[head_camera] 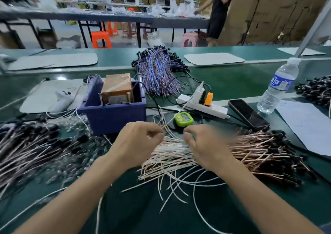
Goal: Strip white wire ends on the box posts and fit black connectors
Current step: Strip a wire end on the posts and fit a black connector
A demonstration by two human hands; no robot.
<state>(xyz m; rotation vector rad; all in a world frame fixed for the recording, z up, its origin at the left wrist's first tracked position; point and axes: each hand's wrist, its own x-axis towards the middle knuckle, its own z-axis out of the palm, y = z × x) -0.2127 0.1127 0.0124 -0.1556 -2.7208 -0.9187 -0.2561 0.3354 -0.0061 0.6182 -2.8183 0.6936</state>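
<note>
Left hand hovers just in front of the blue box, its fingers curled in, with thin ends of the white wires sticking out at its fingertips as if pinched there. Right hand sits close beside it, farther right of the box, thumb bent toward curled fingers; it is smeared by motion and I cannot tell whether it has hold of anything. Both hands are over the loose pile of white wires, which spreads across the green table in front of the box and to its right. Black connectors cap the far-right ends of that pile, well right of the box. Two thin metal posts stand upright at the box's near wall, with an orange-brown block inside behind them. A green timer lies just right of the box, a white power strip beyond it, and a bundle of blue and purple wires rests behind the box.
</note>
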